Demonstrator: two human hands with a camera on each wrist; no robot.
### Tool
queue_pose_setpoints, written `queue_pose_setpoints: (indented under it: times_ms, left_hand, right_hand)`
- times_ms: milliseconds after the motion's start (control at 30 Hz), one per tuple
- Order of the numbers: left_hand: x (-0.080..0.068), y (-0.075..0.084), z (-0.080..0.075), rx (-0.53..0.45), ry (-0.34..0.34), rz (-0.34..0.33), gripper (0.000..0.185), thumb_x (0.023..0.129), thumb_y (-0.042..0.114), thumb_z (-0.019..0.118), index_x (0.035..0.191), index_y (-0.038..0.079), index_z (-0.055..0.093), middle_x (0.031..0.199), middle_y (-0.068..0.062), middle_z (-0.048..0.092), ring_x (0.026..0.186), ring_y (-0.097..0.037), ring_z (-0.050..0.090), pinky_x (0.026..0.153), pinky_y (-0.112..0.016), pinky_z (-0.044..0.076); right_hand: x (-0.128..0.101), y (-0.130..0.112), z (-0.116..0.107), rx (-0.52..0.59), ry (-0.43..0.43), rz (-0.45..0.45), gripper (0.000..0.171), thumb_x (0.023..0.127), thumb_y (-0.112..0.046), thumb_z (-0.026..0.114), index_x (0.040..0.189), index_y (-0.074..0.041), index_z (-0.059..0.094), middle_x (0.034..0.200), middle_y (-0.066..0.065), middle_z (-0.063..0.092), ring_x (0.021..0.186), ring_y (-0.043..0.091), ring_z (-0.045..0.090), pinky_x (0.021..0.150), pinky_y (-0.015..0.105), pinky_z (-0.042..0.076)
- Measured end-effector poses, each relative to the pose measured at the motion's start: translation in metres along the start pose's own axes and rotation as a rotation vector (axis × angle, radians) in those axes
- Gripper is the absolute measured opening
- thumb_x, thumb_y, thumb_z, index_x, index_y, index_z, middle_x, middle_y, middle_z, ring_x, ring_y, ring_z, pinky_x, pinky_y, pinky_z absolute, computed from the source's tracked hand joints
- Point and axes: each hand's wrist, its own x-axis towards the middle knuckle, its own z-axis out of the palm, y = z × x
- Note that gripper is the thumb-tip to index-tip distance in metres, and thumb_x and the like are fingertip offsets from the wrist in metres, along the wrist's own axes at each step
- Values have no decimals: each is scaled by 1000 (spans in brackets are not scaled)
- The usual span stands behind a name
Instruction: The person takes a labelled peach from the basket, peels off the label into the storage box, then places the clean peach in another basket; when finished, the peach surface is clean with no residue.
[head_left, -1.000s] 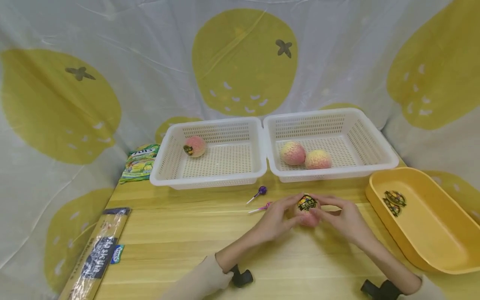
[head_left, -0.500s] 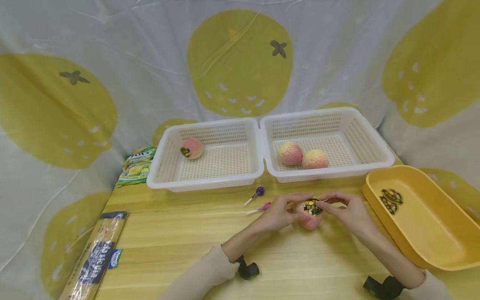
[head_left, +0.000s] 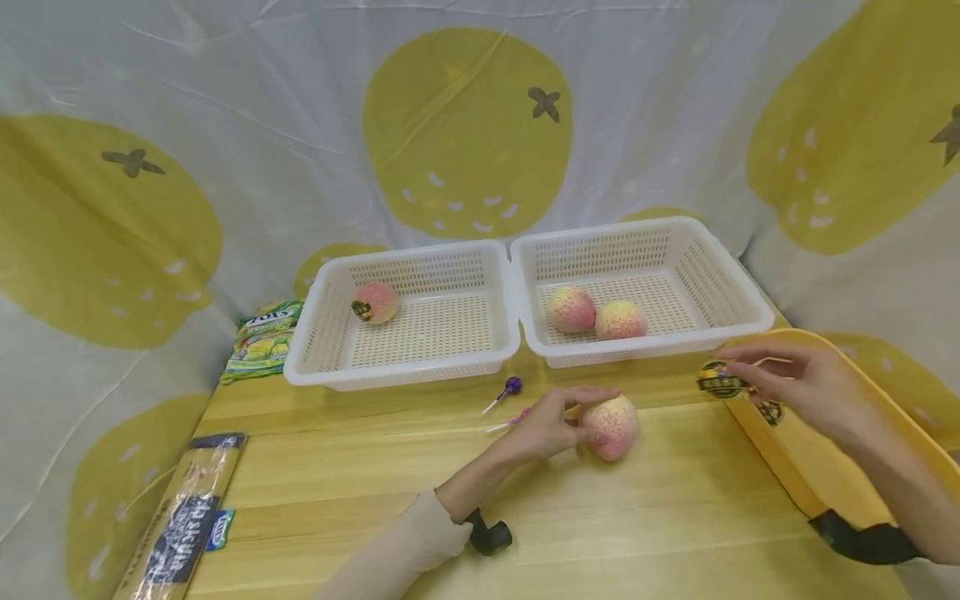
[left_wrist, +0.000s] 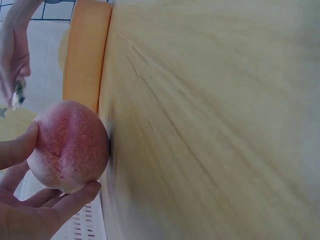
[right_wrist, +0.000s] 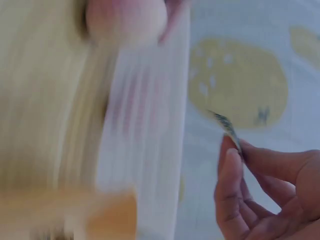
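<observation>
My left hand (head_left: 549, 429) holds a pink and cream peach (head_left: 613, 427) on the wooden table, thumb on one side and fingers on the other. The left wrist view shows the crease of the peach (left_wrist: 70, 145) between thumb and fingertips. Over the near-left rim of the yellow tub (head_left: 780, 458), my right hand (head_left: 806, 387) pinches a dark, colourful oval sticker (head_left: 720, 381) between thumb and fingers. Edge-on in the right wrist view, the sticker (right_wrist: 226, 125) sticks out past the fingertips. More of these stickers (head_left: 770, 411) lie in the tub, partly hidden by the hand.
Two white baskets stand side by side at the back: the left basket (head_left: 405, 367) has one stickered peach (head_left: 377, 302), the right basket (head_left: 652, 343) two plain ones. Two lollipops (head_left: 512, 386) lie before them. A green snack bag (head_left: 262, 340) and noodle pack (head_left: 182, 517) are at left.
The sticker has come off the peach. My right hand has carried it rightward to the yellow tub, while my left hand keeps holding the peach in about the same place.
</observation>
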Motion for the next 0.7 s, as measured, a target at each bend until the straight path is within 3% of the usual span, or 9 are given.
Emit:
queue_pose_setpoints:
  times_ms: [67,167,333,467,567,700]
  left_hand:
    - [0,-1,0,4,-1,10,61,89,-14,68,144,13,62,153,-1,57,151,-19,41,124,-47,33]
    - [-2,-3,1,32,-6,15,64,88,-18,65,144,12,61,153,-3,57,151,-21,42,124,-47,33]
    - [-7,-7,2,35,-3,-10,68,86,-20,64,144,14,62,153,-3,57,151,-21,41,125,-46,32]
    - [-7,-5,-2,33,12,-13,68,86,-19,65,144,15,62,154,-4,57,151,-22,42,124,-46,34]
    - [-5,-4,-4,47,13,-8,65,87,-17,67,144,14,62,155,-8,55,151,-24,42,116,-41,45]
    - [-5,-5,-7,54,12,-22,66,86,-17,67,144,14,62,156,-10,53,150,-29,43,106,-34,54]
  right_hand:
    - [1,22,-30,-9,-11,34,20,100,-7,67,117,-11,76,103,-33,71,82,-6,69,63,20,56]
    - [-2,56,-58,-53,-97,115,19,101,-5,64,112,-15,77,103,-38,67,86,-10,65,64,22,57]
    - [-2,95,-69,-162,-320,233,21,104,-15,63,117,-2,74,103,-38,63,86,-12,63,69,29,61]
    - [6,103,-65,-201,-416,267,35,106,-16,59,125,12,66,116,0,76,86,-10,64,72,31,63]
    - [13,101,-65,-234,-476,290,37,107,-11,56,127,19,60,124,34,67,88,-4,66,74,34,64]
    - [21,89,-68,-315,-514,291,44,109,-15,52,131,23,53,133,45,55,104,28,71,82,47,63]
